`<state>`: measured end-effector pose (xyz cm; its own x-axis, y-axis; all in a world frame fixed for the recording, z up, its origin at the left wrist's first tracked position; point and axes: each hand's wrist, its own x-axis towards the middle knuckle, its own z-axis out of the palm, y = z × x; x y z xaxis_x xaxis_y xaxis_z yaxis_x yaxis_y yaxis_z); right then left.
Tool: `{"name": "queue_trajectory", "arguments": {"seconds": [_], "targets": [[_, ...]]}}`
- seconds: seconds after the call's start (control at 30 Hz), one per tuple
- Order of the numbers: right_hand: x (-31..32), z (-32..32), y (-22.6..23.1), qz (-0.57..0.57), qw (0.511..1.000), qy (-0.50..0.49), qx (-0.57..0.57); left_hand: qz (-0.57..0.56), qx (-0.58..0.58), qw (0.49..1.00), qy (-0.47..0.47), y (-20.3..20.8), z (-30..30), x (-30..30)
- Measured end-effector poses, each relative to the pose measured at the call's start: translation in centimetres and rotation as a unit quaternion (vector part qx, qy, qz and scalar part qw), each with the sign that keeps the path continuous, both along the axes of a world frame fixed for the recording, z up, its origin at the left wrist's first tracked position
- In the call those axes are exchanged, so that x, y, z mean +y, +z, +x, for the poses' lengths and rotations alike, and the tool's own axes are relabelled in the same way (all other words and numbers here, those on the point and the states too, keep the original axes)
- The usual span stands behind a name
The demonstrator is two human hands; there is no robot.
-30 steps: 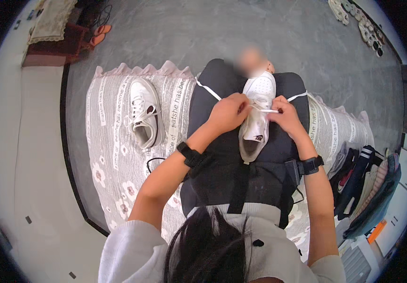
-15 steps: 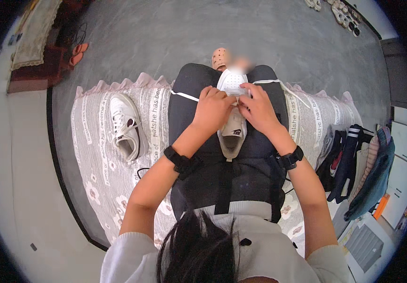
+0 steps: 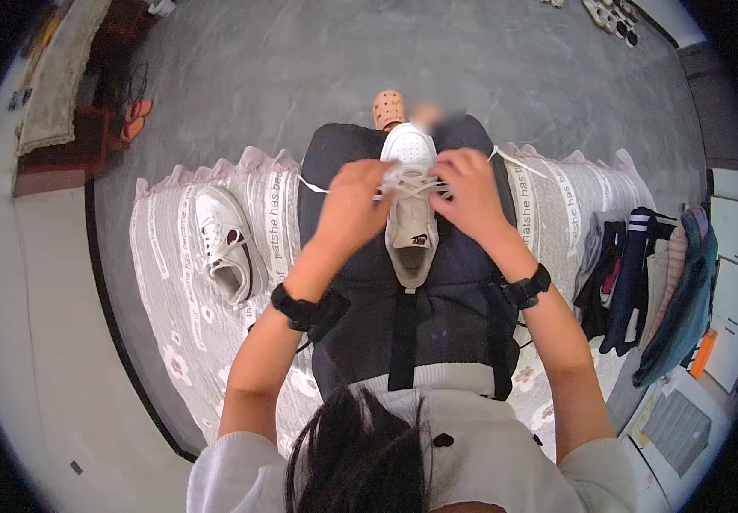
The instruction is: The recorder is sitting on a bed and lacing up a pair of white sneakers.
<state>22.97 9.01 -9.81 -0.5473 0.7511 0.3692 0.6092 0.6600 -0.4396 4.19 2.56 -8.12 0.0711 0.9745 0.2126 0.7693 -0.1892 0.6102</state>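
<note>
A white sneaker [image 3: 412,244] lies along my lap between my thighs, its toe pointing away from me and its heel toward me. White shoelace [image 3: 418,184] crosses over its tongue. My left hand [image 3: 350,205] is at the left side of the lacing, fingers closed on the lace and slightly blurred. On the other side, my right hand [image 3: 473,195] pinches the lace with thumb and fingers. Loose lace ends trail outward past both hands. The matching laced sneaker [image 3: 230,244] rests on the patterned cover to my left.
I sit on a grey-and-white printed cover [image 3: 177,256] with a ruffled pink edge. Folded clothes [image 3: 643,282] are piled at the right. A peach clog [image 3: 389,109] shows on a foot beyond my knees. Orange slippers [image 3: 134,120] and several shoes [image 3: 613,19] are on the grey floor.
My hands have moved apart from the middle of the sneaker, drawing the lace out to both sides. The crossed lace over the tongue now shows between them.
</note>
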Motion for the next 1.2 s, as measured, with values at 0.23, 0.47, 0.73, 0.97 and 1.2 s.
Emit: {"name": "queue_trajectory", "arguments": {"seconds": [0.23,0.47,0.73,0.97,1.2], "targets": [[0.4,-1.5,-2.2,-0.069,0.983,0.102,-0.136,0.024,0.208,0.973,-0.101,-2.7,1.8,1.0],[0.9,-1.3,-1.5,-0.095,0.977,0.140,-0.133,0.026,0.192,0.979,-0.057,-0.4,0.0,-0.8],[1.3,-0.7,-1.8,-0.066,0.971,0.167,-0.156,0.009,0.077,0.985,0.156,0.4,-7.7,-4.8],[3.2,5.6,0.5,-0.053,0.968,0.112,-0.219,-0.060,-0.009,0.963,0.263,-3.5,-8.1,-6.6],[2.8,7.2,0.7,-0.134,0.982,0.028,-0.133,-0.206,0.213,0.943,0.152,-1.7,-7.1,-6.3]]}}
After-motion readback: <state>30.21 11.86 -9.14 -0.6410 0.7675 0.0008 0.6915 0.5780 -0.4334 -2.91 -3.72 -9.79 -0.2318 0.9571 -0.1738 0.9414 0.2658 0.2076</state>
